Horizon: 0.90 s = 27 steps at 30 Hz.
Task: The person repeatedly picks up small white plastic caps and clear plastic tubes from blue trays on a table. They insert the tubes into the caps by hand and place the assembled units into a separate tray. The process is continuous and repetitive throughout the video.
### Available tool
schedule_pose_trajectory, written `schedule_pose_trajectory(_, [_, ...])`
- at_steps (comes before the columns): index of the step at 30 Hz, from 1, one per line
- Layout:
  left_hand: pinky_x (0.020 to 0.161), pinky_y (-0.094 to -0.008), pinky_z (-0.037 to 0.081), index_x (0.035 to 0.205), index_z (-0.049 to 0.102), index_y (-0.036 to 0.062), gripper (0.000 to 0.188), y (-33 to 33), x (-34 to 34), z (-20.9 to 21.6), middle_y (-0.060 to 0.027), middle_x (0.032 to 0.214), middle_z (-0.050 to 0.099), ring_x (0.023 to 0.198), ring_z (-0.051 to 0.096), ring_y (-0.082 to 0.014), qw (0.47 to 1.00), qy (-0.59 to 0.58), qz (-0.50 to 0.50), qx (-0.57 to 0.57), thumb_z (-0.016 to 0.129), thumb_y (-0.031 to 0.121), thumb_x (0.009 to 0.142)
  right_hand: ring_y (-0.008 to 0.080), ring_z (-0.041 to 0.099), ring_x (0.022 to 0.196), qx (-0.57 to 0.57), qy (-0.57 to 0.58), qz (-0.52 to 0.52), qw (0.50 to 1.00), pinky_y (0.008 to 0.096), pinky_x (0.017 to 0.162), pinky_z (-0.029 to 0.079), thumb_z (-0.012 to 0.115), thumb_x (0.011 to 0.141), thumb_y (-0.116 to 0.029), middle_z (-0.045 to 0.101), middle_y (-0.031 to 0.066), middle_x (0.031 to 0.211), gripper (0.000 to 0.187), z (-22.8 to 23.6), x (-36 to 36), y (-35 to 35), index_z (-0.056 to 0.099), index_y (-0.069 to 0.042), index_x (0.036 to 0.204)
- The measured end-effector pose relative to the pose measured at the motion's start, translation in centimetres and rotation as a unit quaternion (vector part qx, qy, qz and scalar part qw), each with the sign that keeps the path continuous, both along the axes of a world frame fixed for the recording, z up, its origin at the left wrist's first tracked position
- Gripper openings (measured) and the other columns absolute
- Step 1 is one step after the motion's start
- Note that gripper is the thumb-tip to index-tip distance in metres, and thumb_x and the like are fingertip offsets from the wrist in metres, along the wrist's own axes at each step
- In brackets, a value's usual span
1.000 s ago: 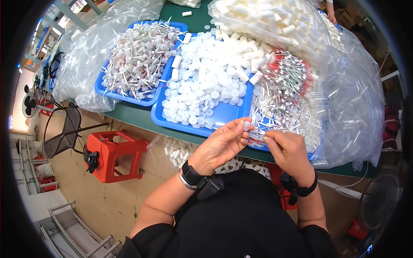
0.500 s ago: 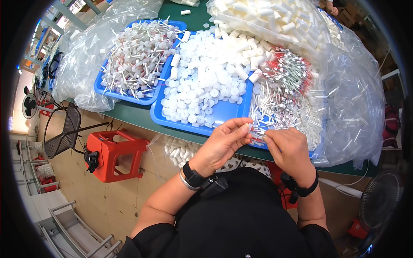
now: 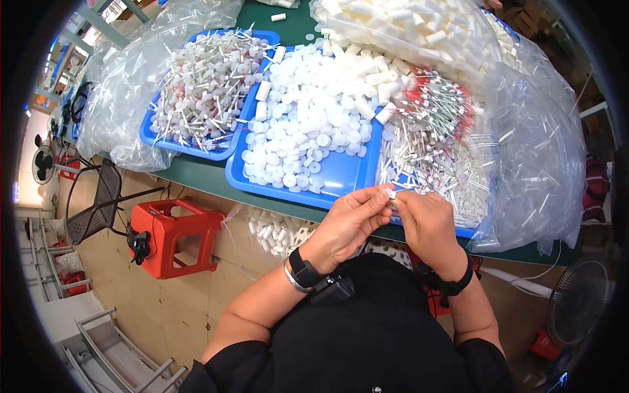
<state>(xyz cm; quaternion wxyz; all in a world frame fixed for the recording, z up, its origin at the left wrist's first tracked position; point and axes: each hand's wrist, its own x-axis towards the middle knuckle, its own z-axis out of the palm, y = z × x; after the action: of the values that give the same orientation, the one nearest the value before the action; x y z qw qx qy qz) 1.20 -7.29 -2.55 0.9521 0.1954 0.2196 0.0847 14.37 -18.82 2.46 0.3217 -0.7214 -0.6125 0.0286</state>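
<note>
My left hand (image 3: pixel 357 215) and my right hand (image 3: pixel 427 221) meet over the table's near edge. Between their pinched fingertips is a small white plastic piece (image 3: pixel 392 194), mostly hidden by the fingers. Just beyond the hands lies a blue tray of translucent round caps (image 3: pixel 304 141), with white foam cylinders (image 3: pixel 370 69) at its far side. Right of it, thin white tubes (image 3: pixel 445 173) are heaped, with a bundle of red-and-white wired parts (image 3: pixel 436 101) on top. Another blue tray at the left is piled with cap-and-stem pieces (image 3: pixel 203 85).
A big clear bag of white cylinders (image 3: pixel 409 29) rests at the back. Crumpled plastic bags (image 3: pixel 537 164) cover the table's right end. A red stool (image 3: pixel 173 236), a dark chair (image 3: pixel 101 203) and a fan (image 3: pixel 580 301) stand around the table.
My two hands have drawn closer together, fingertips now meeting at the white piece. The right hand has shifted left. The slim clear part between them earlier is no longer visible.
</note>
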Motion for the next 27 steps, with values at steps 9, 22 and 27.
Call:
schedule_pose_trajectory(9, [0.086,-0.0306,0.056,0.112,0.061,0.0034,0.023,4.6,-1.9,1.3,-0.0073,0.103,0.066,0.097,0.067,-0.0209,0.975,0.029,0.180,0.128,0.061,0.022,0.098,0.0305,0.064,0.076,-0.057,-0.024,0.031,0.998,0.0405,0.068,0.051,0.067,0.083,-0.007,0.065,0.0123,0.081,0.007,-1.0,2.7,0.2,0.067,-0.002,0.088])
schedule_pose_trajectory(22, [0.096,-0.0367,0.055,0.123,0.054,0.0014,0.028,3.7,-1.9,1.2,-0.0178,0.114,0.064,0.111,0.065,-0.0288,0.989,0.017,0.109,0.099,0.055,0.019,0.101,0.0308,0.062,0.075,-0.122,-0.100,0.075,0.985,0.0412,0.069,0.051,0.060,0.074,-0.001,0.059,0.0125,0.074,0.002,-2.5,2.4,1.0,0.059,-0.003,0.073])
schedule_pose_trajectory(27, [0.096,-0.0368,0.055,0.126,0.051,-0.0003,0.030,3.3,-1.6,1.4,-0.0178,0.115,0.064,0.111,0.064,-0.0287,0.988,0.021,0.117,0.097,0.053,0.017,0.102,0.0312,0.063,0.075,-0.139,-0.113,0.085,0.980,0.0412,0.067,0.051,0.060,0.075,-0.001,0.059,0.0132,0.075,0.002,-2.4,2.8,1.0,0.060,-0.002,0.077])
